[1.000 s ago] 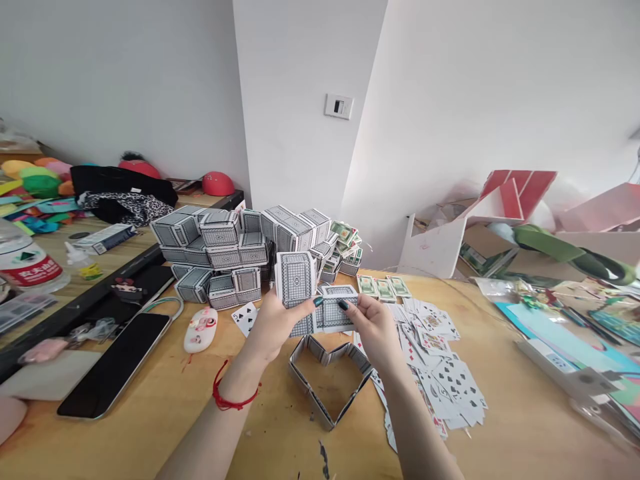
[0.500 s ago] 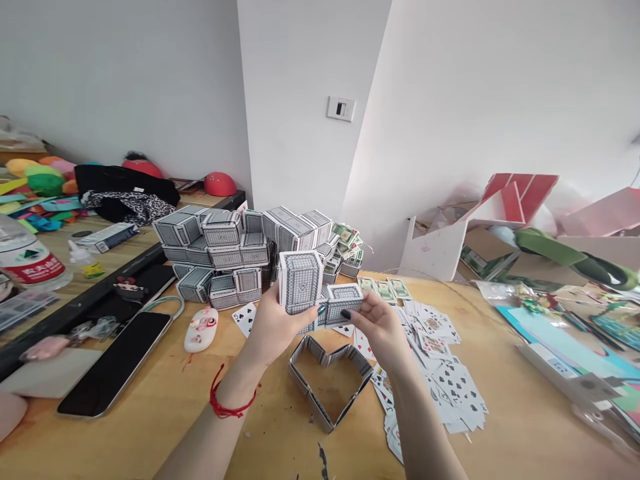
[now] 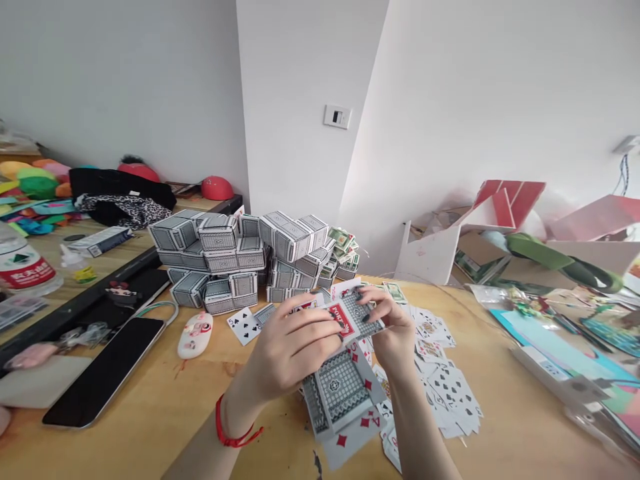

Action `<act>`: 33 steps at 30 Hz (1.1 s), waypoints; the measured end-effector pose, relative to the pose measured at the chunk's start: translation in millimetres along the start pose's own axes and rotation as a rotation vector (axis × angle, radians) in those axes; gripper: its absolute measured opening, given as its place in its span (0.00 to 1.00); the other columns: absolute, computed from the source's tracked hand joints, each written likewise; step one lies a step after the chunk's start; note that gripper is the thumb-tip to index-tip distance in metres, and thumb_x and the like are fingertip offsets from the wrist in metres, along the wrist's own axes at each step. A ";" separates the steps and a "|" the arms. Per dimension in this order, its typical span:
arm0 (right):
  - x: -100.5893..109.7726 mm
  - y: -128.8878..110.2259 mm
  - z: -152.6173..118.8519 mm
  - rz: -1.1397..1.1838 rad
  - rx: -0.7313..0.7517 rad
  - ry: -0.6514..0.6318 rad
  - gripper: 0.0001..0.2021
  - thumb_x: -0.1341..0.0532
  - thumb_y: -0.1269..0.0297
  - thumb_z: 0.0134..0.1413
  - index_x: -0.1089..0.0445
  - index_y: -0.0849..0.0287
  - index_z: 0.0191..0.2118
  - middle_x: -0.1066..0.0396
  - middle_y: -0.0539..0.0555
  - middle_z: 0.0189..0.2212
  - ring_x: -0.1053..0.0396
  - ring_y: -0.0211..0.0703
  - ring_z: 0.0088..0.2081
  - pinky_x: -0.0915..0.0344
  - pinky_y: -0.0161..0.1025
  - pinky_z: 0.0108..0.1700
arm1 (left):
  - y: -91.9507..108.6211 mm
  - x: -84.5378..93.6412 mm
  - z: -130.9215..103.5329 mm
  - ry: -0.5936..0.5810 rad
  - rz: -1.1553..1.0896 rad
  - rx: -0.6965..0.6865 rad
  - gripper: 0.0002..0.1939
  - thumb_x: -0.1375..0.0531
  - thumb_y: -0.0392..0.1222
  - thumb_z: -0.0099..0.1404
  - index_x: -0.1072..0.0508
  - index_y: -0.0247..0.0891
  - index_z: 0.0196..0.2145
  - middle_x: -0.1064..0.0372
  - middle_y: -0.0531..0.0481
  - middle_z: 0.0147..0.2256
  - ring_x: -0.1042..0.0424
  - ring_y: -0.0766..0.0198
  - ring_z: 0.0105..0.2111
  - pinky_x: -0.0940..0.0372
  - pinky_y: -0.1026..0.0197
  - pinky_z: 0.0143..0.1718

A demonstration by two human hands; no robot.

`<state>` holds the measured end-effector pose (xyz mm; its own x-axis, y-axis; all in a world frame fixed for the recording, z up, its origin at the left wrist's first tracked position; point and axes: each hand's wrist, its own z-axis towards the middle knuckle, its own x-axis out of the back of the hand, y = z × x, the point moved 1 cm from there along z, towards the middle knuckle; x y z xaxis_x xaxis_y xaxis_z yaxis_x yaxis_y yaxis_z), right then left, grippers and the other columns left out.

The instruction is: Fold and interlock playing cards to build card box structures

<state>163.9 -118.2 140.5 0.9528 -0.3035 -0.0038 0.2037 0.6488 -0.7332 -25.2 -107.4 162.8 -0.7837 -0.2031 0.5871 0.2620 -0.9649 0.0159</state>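
My left hand (image 3: 297, 343) has its fingers bent over a folded-card piece with a red poker label (image 3: 342, 324), at the middle of the view. My right hand (image 3: 393, 327) pinches the same piece at its right end, its dark-nailed fingers over the grey patterned back. Below the hands, a larger folded-card piece (image 3: 340, 387) shows a grey back, with red diamond card faces sticking out. It hides most of the heart-shaped frame, and whether it joins the held piece cannot be made out.
Stacked grey card boxes (image 3: 220, 243) stand behind my hands. Loose cards (image 3: 450, 387) spread at the right. A phone (image 3: 105, 373) and white mouse (image 3: 195, 335) lie left. A cardboard box (image 3: 430, 253) stands at the back right.
The card pieces have turned and come closer, showing a red label and diamond faces. My left hand has rolled over the top, and my right hand has risen slightly. The heart-shaped frame has become mostly covered.
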 end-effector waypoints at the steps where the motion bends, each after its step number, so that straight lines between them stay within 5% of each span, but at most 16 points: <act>1: 1.1 0.2 0.2 -0.005 0.000 0.000 0.09 0.41 0.71 0.46 0.38 0.54 0.20 0.30 0.52 0.30 0.33 0.50 0.44 0.39 0.51 0.48 | 1.0 0.9 0.9 0.001 0.013 -0.001 0.12 0.48 0.33 0.62 0.27 0.45 0.36 0.24 0.54 0.37 0.28 0.63 0.41 0.45 0.50 0.55; 16: 7.1 2.0 3.2 0.066 -0.013 0.013 0.09 0.38 0.70 0.46 0.37 0.55 0.20 0.30 0.52 0.28 0.33 0.51 0.43 0.38 0.51 0.47 | 1.8 10.9 -1.4 -0.001 -0.177 0.119 0.13 0.46 0.33 0.59 0.26 0.48 0.37 0.24 0.54 0.38 0.27 0.60 0.41 0.45 0.50 0.54; 33: 5.9 4.6 4.0 0.035 0.025 -0.020 0.08 0.39 0.74 0.47 0.35 0.56 0.22 0.30 0.52 0.30 0.32 0.49 0.43 0.38 0.50 0.47 | 9.1 14.0 9.2 0.114 -0.058 -0.013 0.10 0.51 0.32 0.62 0.30 0.37 0.30 0.24 0.49 0.30 0.27 0.62 0.33 0.38 0.50 0.47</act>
<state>171.3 -114.2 139.9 0.9638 -0.2663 -0.0158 0.1750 0.6759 -0.7159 -28.7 -117.6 178.6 -0.8563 -0.1639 0.4899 0.2080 -0.9775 0.0364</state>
